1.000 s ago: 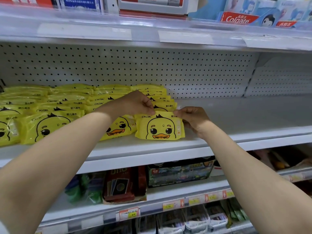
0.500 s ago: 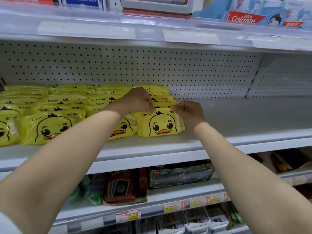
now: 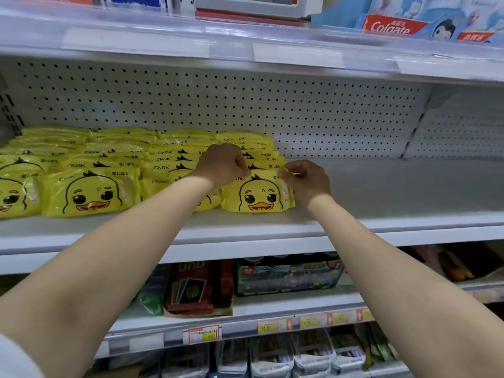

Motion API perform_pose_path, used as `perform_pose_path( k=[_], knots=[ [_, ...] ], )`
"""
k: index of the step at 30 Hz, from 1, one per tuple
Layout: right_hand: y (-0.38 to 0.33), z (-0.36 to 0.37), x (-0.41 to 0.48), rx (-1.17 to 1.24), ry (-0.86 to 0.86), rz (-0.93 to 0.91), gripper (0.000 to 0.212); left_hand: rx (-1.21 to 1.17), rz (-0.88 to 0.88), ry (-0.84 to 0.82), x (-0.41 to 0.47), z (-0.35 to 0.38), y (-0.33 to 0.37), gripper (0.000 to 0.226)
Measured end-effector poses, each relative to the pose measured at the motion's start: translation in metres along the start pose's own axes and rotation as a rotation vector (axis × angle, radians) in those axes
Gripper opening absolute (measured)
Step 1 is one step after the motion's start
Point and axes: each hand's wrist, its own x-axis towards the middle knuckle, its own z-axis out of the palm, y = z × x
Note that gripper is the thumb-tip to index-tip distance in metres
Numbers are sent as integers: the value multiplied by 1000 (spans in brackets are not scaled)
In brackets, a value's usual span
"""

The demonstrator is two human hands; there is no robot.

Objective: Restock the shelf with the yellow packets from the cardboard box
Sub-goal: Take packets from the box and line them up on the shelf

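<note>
A yellow packet (image 3: 259, 196) with a duck face stands at the front of the rightmost row on the white shelf (image 3: 272, 230). My left hand (image 3: 222, 163) pinches its top left corner. My right hand (image 3: 306, 180) pinches its top right corner. Behind and to the left, several more yellow packets (image 3: 90, 190) lie in overlapping rows. The cardboard box is not in view.
Right of the packets the same shelf (image 3: 409, 192) is bare up to a perforated back panel (image 3: 300, 115). An upper shelf carries Colgate boxes (image 3: 392, 25). Lower shelves hold a card game box (image 3: 191, 290), a toy box (image 3: 286, 276) and bagged goods.
Both hands have slid the front duck packet back a little against its row, and it now stands more upright. The camera has moved slightly closer to the shelf.
</note>
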Motion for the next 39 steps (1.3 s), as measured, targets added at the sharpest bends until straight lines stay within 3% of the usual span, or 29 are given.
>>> perform_pose_path(
  k=[2, 5, 9, 12, 19, 30, 34, 39],
  knots=[
    [0, -6, -2, -23, 14, 11, 28, -44, -33, 52, -8, -1, 3, 17],
    [-2, -18, -15, -21, -4, -24, 33, -83, -62, 86, -26, -3, 12, 34],
    [-11, -35, -41, 2, -145, -57, 49, -74, -90, 111, -60, -6, 26, 45],
    [-19, -44, -62, -119, -219, -119, 59, -39, -127, 127, -90, -11, 32, 49],
    [-33, -51, -123, -204, -439, -217, 70, 26, -247, 123, -181, -19, 30, 61],
    [-58, 39, -238, -144, -830, -316, 68, 98, -617, 73, -354, -51, -33, 63],
    [-72, 89, -276, -218, -915, -388, 65, 134, -695, 76, -397, -66, -77, 66],
    [-79, 171, -311, -295, -1072, -351, 65, 97, -760, 27, -431, -71, -150, 66]
  ],
)
